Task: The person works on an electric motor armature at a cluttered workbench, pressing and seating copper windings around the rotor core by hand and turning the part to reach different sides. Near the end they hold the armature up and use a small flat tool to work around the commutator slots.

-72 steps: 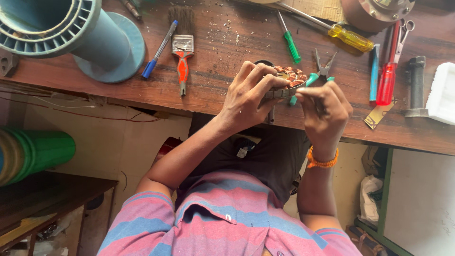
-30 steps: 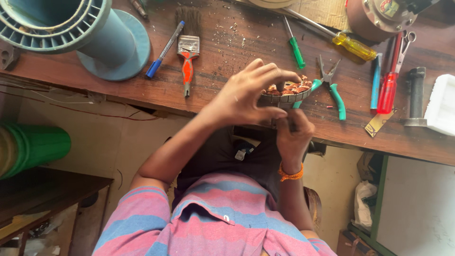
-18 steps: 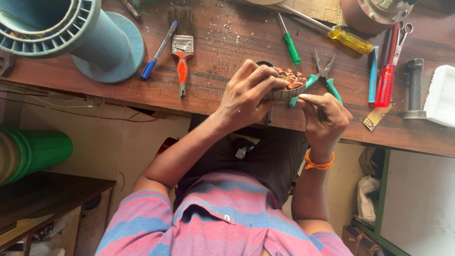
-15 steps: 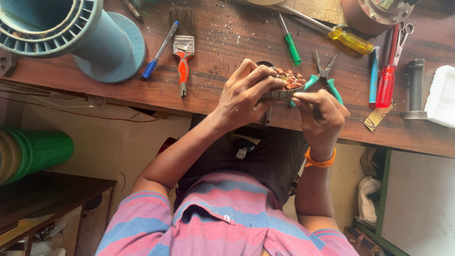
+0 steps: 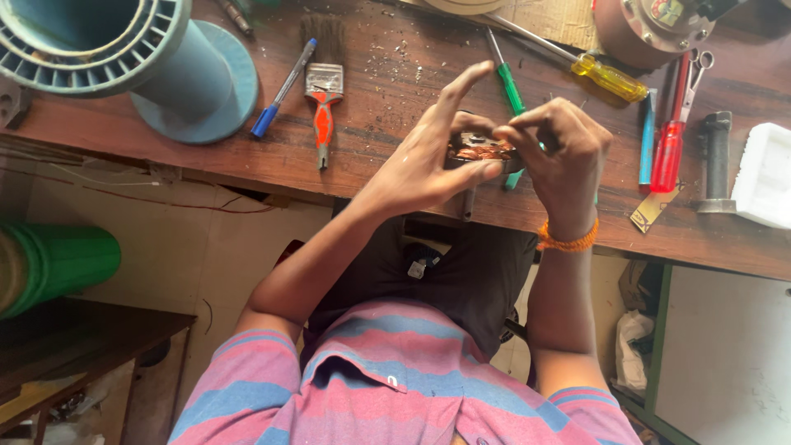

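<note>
My left hand (image 5: 424,161) holds a small round metal part with copper windings (image 5: 480,152) just above the near edge of the wooden bench (image 5: 371,156), thumb below it and index finger stretched up. My right hand (image 5: 560,152), with an orange thread band at the wrist, is curled against the part's right side, fingertips pinched on its rim. A green tool handle (image 5: 512,178) peeks out under the right hand.
On the bench lie a green screwdriver (image 5: 509,82), a yellow screwdriver (image 5: 608,77), a red-handled paintbrush (image 5: 323,82), a blue pen (image 5: 283,89), a red-handled tool (image 5: 669,152), a big blue spool (image 5: 148,58) and a white foam block (image 5: 762,177). A green cylinder (image 5: 58,264) lies at lower left.
My right hand came up from below the bench edge and closed onto the wound part's right side. My left hand kept holding the part, its index finger now raised.
</note>
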The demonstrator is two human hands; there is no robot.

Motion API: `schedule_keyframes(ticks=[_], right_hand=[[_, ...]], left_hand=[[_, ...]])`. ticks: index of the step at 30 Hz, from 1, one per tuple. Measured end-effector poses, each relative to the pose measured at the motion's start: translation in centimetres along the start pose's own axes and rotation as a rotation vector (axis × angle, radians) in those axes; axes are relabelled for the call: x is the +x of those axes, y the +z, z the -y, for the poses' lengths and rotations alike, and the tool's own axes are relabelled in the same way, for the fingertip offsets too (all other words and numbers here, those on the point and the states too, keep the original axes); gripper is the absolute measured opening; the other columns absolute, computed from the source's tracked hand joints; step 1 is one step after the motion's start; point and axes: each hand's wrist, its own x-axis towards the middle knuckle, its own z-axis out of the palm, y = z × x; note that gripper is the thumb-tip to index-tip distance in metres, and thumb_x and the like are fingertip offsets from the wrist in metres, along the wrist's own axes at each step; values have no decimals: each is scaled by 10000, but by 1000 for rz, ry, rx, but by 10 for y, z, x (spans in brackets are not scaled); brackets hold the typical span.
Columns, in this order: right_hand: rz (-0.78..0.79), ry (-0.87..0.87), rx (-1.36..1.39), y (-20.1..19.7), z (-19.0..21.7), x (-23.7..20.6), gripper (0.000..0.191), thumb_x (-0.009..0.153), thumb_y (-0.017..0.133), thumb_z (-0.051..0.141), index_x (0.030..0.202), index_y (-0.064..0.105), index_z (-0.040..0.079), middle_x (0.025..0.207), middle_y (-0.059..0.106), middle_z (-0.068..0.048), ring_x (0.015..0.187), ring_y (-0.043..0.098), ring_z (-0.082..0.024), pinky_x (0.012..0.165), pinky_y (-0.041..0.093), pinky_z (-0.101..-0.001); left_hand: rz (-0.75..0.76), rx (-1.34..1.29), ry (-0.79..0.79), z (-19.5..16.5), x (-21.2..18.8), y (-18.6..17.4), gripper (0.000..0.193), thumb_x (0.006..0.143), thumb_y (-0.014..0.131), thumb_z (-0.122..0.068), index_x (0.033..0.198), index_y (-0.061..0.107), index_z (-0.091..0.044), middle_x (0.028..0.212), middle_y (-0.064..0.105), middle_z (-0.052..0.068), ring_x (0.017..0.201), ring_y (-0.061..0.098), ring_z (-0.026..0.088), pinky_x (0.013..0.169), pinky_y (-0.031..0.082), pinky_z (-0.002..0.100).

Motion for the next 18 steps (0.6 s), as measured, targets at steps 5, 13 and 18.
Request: schedule_keyframes(ticks=[5,13,18], right_hand=[[-65,-15,-11,4,1,5,239,944,930,82,944,703,8,800,606,-70,683,531,-145,644,403,-314],[18,-22,-13,-6,41,-31,178,921,874,48,967,705,15,839,626,-79,723,593,-171,682,453,-297],[-18,223,87,18,49,-58,146,911,841,29,935,697,16,796,678,-51,661,592,-96,637,462,-269]], left_hand=[[42,-494,-259,11,24,-7,959,998,762,-330,1669,105,-137,1144,778,165,1144,752,212,1085,556,398],[202,-163,-142,6,19,-31,760,1038,711,-140,1620,227,-201,1067,739,83,1027,694,138,963,571,329],[256,62,-1,5,24,-32,361,1041,685,-78,1388,604,-133,1115,770,44,1084,738,155,982,575,340]])
